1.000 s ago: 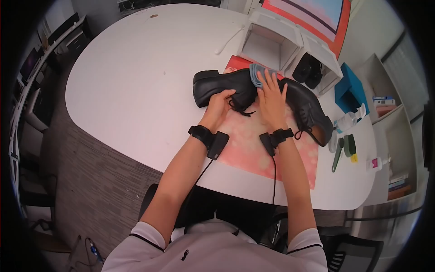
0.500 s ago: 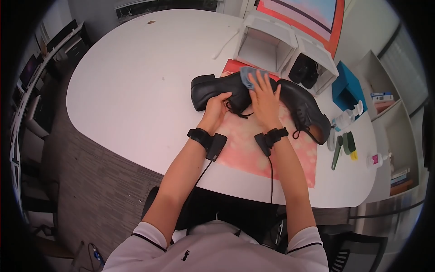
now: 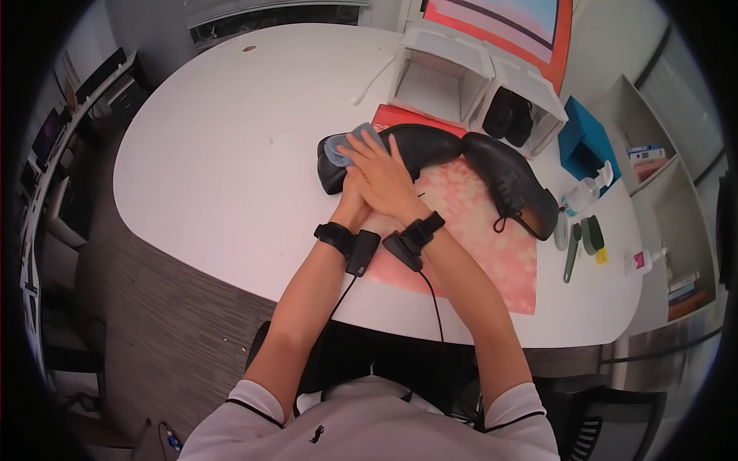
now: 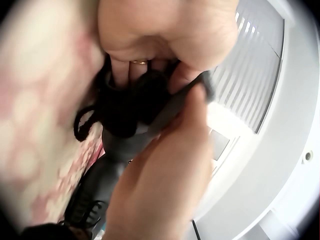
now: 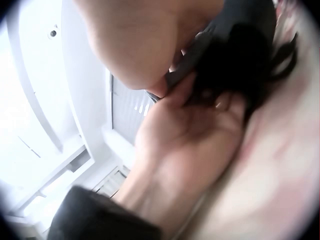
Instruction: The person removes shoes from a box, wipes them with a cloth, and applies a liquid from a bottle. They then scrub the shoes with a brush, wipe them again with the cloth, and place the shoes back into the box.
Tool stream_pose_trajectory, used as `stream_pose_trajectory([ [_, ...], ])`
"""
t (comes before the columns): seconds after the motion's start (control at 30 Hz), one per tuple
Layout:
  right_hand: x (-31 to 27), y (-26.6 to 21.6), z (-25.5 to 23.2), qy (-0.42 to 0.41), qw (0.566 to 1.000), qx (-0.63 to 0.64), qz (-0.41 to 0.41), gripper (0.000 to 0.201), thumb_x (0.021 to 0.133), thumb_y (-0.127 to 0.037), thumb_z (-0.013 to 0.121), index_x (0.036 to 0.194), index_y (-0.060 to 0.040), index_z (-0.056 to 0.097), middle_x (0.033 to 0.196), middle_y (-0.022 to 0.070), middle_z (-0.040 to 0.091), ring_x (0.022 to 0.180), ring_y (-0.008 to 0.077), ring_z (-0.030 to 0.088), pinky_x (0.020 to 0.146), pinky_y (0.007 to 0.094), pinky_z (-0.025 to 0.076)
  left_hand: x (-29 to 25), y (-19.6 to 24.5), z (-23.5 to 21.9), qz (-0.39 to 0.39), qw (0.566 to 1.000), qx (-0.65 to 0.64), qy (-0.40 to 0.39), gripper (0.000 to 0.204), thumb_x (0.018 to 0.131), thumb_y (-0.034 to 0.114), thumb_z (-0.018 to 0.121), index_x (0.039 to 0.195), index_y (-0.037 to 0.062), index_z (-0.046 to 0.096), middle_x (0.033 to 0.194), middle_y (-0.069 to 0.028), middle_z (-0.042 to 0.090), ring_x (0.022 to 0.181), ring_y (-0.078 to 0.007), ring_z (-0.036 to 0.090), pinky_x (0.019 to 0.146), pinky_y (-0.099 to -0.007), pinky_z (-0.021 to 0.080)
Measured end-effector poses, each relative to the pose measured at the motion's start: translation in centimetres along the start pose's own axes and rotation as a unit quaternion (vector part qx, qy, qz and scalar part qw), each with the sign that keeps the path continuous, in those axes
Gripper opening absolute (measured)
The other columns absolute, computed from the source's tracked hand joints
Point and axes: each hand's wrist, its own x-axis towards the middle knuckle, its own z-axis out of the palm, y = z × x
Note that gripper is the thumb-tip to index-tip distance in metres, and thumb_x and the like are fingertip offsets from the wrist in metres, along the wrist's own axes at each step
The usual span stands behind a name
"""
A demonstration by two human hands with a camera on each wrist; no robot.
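Note:
A black lace-up shoe [image 3: 427, 146] lies on its side, its heel to the left. My left hand [image 3: 351, 203] grips it by the opening, the fingers curled inside, as the left wrist view shows beside the dark laces [image 4: 87, 122]. A grey-blue cloth [image 3: 336, 156] covers part of the shoe's heel end. On it presses my right hand [image 3: 382, 178], fingers extended and crossing over my left hand, partly hiding it. The second black shoe [image 3: 500, 165] rests to the right, its toe close to the first shoe's toe.
Both shoes lie over a pink-red patterned mat [image 3: 492, 261] on the white table [image 3: 207, 154]. Behind stand white boxes [image 3: 438, 81], one with black items [image 3: 507, 117] inside. Right are a teal box [image 3: 588, 142], a pump bottle [image 3: 582, 196], brushes [image 3: 591, 234] and a small bottle [image 3: 638, 263].
My right hand has slid the cloth leftward along the shoe, from its middle to the heel end, now crossing my left hand. The left hand keeps its grip in about the same place.

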Motion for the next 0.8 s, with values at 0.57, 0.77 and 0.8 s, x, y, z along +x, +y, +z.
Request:
stream_pose_trajectory([
  [0.57, -6.9, 9.4, -3.2, 0.058, 0.982, -0.082, 0.159, 0.051, 0.102, -0.024, 0.044, 0.152, -0.0177, 0.039, 0.161, 0.0115, 0.028, 0.148, 0.0349, 0.024, 0.119, 0.0572, 0.013, -1.5, 1.4, 2.6, 0.002, 0.994, 0.101, -0.037, 0.014, 0.094, 0.013, 0.059, 0.102, 0.0024, 0.064, 0.090, -0.0036, 0.064, 0.076, -0.0143, 0.056, 0.075, -0.0298, 0.044],
  [0.77, -2.5, 3.7, -1.9, 0.009, 0.997, 0.003, 0.071, 0.048, 0.101, -0.026, 0.045, 0.148, -0.0181, 0.045, 0.158, 0.0110, 0.035, 0.147, 0.0321, 0.029, 0.119, 0.0578, 0.013, 0.4, 1.0, 0.1, -0.023, 0.982, 0.160, -0.097, 0.028, 0.098, 0.015, 0.055, 0.117, -0.0045, 0.060, 0.108, -0.0099, 0.067, 0.093, -0.0186, 0.065, 0.086, -0.0325, 0.051],
  [0.8, -1.7, 2.6, -1.5, -0.007, 0.999, 0.007, 0.053, 0.047, 0.101, -0.026, 0.045, 0.147, -0.0182, 0.047, 0.157, 0.0107, 0.037, 0.146, 0.0314, 0.030, 0.119, 0.0579, 0.013, 0.2, 0.9, 0.0, -0.010, 0.984, 0.166, -0.070, 0.029, 0.099, 0.017, 0.054, 0.119, -0.0045, 0.059, 0.111, -0.0103, 0.066, 0.096, -0.0185, 0.065, 0.088, -0.0326, 0.051],
])
